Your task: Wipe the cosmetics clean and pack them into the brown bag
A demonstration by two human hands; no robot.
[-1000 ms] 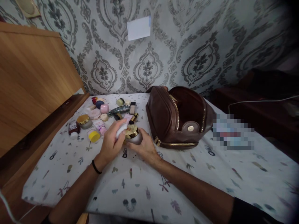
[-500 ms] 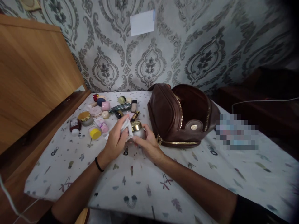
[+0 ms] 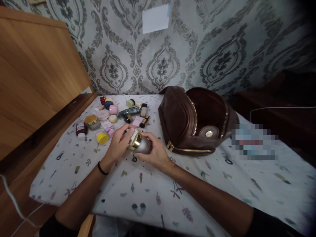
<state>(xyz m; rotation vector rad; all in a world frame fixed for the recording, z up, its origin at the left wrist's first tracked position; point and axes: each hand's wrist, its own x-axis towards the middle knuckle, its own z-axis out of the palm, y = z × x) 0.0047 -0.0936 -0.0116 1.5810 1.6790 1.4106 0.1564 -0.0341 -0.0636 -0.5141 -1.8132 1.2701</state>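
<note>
My right hand [image 3: 158, 154] is closed around a frosted cosmetic jar with a gold lid [image 3: 143, 145], tipped sideways so that its lid points left. A crumpled white wipe [image 3: 130, 134] is in my left hand [image 3: 117, 144], pressed against the lid. My left fingertips partly hide the wipe. Just beyond my hands lie a gold-and-black tube [image 3: 144, 121] and a pale pink packet [image 3: 138, 121]. A similar gold-lidded jar [image 3: 92, 122] stands to the left, near a yellow-capped container [image 3: 102, 137].
An open brown leather bag [image 3: 177, 121] with gold zippers stands right of my hands. Several cosmetics, among them a dark bottle with a white cap [image 3: 81, 130] and a pink jar [image 3: 113, 109], cover the back left of the patterned tablecloth [image 3: 138, 194]. A wooden panel [image 3: 39, 65] rises at left.
The jar has gone from nearly upright to tilted, its lid now facing left. My left hand and the wipe have shifted onto the lid. The view has moved slightly.
</note>
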